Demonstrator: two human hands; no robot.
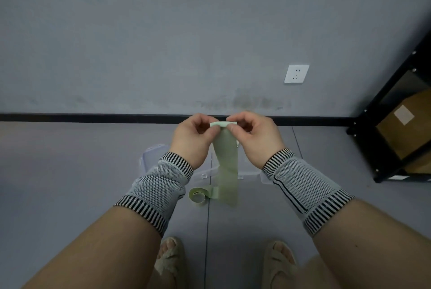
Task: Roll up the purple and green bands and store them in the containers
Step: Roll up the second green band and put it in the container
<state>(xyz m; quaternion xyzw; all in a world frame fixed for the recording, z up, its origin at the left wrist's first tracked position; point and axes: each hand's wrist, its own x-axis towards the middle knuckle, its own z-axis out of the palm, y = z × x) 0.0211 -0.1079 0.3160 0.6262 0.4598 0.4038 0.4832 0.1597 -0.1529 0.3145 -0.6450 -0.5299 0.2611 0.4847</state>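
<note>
While both hands are raised in front of the wall, the green band [225,160] hangs between them as a flat strip, its top edge folded over into a small first turn. Left hand [194,136] pinches that folded edge from the left, thumb and fingertips curled on it; right hand [253,136] pinches it from the right the same way. The strip drops straight down, and its lower end lies curled in a loose loop on the grey floor [70,183], near the person's sandalled feet.

Clear plastic containers [151,155] sit on the floor behind the hanging strip, partly hidden by the wrists; how many, and whether lidded, cannot be told. No purple band is in view.

Step in hand, as judged: starting the roll at the top end. To do it well, keep both pinches level so the edges stack squarely, turn the core tight with the thumbs, and let the tail's weight keep the strip taut. Likely risk: a slack or skewed first turn will cone out sideways and give a roll too fat for a container.

Wall socket [296,73] far right; black shelf rack [396,113] at right edge.
</note>
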